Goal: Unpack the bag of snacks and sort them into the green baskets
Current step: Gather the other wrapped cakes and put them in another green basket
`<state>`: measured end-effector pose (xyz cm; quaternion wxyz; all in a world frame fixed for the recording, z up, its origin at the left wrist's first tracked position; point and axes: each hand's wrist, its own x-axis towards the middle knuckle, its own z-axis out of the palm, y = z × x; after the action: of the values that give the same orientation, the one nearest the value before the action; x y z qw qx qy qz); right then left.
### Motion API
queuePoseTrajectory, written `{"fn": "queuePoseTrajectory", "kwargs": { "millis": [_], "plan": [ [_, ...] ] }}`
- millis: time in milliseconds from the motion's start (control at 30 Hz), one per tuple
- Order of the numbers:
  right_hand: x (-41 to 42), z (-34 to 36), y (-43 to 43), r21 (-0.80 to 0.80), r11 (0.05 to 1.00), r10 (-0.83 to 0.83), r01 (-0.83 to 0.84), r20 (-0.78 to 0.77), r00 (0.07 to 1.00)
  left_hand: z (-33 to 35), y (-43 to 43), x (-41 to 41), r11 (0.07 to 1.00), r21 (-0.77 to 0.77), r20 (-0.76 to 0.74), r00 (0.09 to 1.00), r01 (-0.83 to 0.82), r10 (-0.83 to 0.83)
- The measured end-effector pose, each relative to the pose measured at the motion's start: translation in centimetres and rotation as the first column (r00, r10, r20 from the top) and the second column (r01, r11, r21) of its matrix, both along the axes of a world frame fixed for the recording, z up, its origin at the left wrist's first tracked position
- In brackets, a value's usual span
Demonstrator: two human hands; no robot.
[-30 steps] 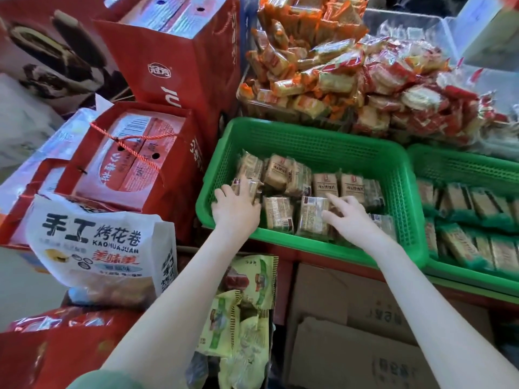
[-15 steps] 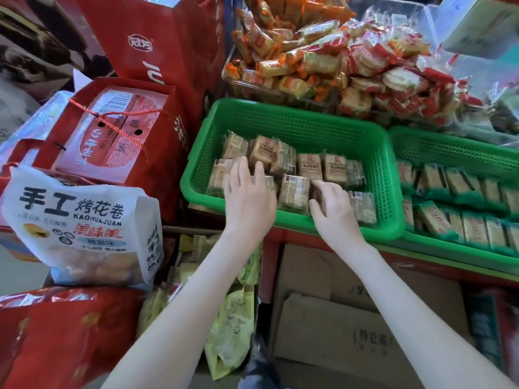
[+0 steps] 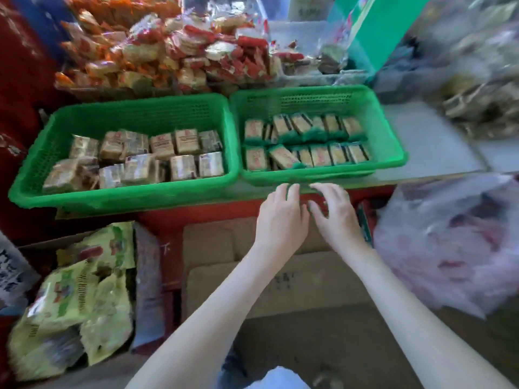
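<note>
A pile of yellow-green packs point(image 3: 70, 304) lies low on the left. Above it sits the left basket point(image 3: 126, 199), its long side running left to right. Inside are brown packs point(image 3: 157, 155) in two loose rows that also run left to right; the ones at the left end are jumbled. Touching it on the right is the right basket point(image 3: 389, 141), turned the same way. Its green-edged packs point(image 3: 306, 146) stand in two neat rows, each pack's long side pointing mostly away from the person.

Both hands are side by side, just in front of the right basket. The left hand point(image 3: 280, 220) has its fingers loosely bent, with the tips close under the basket's front edge. The right hand point(image 3: 338, 220) has its fingers spread and a little bent. Neither holds anything. It is too blurry to tell if they touch the basket.

The baskets sit on a grey shelf point(image 3: 427, 141) with a red front. Cardboard boxes point(image 3: 216, 248) are below. A heap of red and orange packets point(image 3: 174, 54) is behind. A clear bag point(image 3: 449, 242) sits on the right.
</note>
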<state>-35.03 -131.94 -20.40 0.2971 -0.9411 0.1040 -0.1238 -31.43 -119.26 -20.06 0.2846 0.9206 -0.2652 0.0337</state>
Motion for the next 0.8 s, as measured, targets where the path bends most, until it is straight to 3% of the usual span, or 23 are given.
{"fn": "queuePoseTrajectory", "kwargs": {
  "millis": [267, 467, 633, 800],
  "plan": [
    [-16.2, 1.1, -24.9, 0.02, 0.964, -0.266, 0.265, 0.084, 0.96, 0.7, -25.5, -11.4, 0.973, 0.018, -0.02, 0.973, 0.229, -0.229],
    [-20.8, 1.7, -40.1, -0.015, 0.917, -0.397, 0.398, 0.068, 0.915, 0.7, -40.3, -14.0, 0.949, 0.022, -0.036, 0.949, 0.314, -0.313],
    [-19.6, -0.4, -51.8, -0.009, 0.905, -0.426, 0.426, 0.015, 0.905, -1.0, -51.4, -11.3, 0.961, 0.052, -0.057, 0.962, 0.27, -0.267],
    [-15.7, -3.8, -64.5, -0.016, 0.911, -0.409, 0.411, -0.132, 0.903, -4.7, -63.5, -5.7, 0.987, 0.094, -0.153, 0.982, 0.127, -0.112]
  ]
}}
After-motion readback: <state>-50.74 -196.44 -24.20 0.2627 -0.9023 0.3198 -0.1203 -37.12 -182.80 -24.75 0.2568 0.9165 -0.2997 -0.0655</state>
